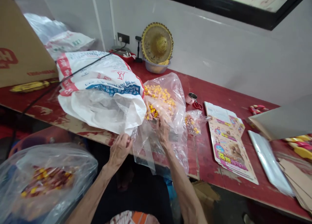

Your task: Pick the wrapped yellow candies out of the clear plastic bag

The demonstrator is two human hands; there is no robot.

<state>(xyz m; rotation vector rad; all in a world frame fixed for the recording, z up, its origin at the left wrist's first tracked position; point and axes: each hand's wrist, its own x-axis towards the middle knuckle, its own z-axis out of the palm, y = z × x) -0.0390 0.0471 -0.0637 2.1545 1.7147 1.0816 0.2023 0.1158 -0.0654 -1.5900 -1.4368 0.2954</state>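
view: head-worn camera | faces: forward, down | close on: left hand (pixel 119 150), right hand (pixel 162 130) | over: red workbench (pixel 207 162)

The white woven sack (pixel 102 100) walls off the space above my left fingers (pixel 121 145). The clear plastic bag (pixel 165 152) surrounds my right fingers (pixel 162 128), with a small bag of sweets (pixel 193 122) just beyond. Rightward, a strip of red tabletop (pixel 203 162) leaves a gap before the printed card sheet (pixel 229 146). Another plastic bag (pixel 44 181) crowds my left.
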